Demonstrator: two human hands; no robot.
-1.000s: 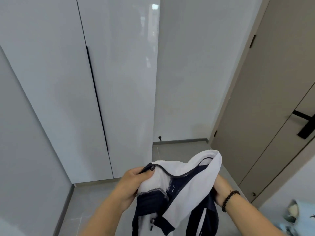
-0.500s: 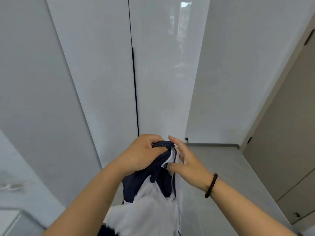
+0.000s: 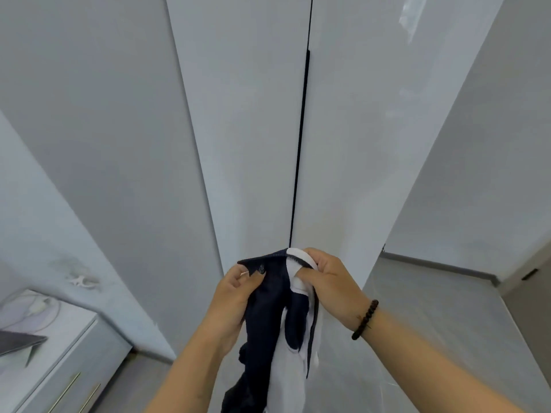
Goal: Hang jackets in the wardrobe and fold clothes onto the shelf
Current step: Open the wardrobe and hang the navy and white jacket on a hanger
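We held the navy and white jacket [image 3: 277, 317] up by its top edge. Our left hand [image 3: 231, 296] pinched the dark side, and our right hand [image 3: 329, 283] gripped the white side just beside it. The rest hung down below our hands. Behind them stood the closed wardrobe doors [image 3: 256, 144].

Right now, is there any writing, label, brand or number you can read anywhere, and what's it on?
None can be read.
Jacket, gripped by left hand and right hand: no tag or print visible; its snap button is too small to tell.
Wardrobe doors: plain.
Cabinet: nothing legible.
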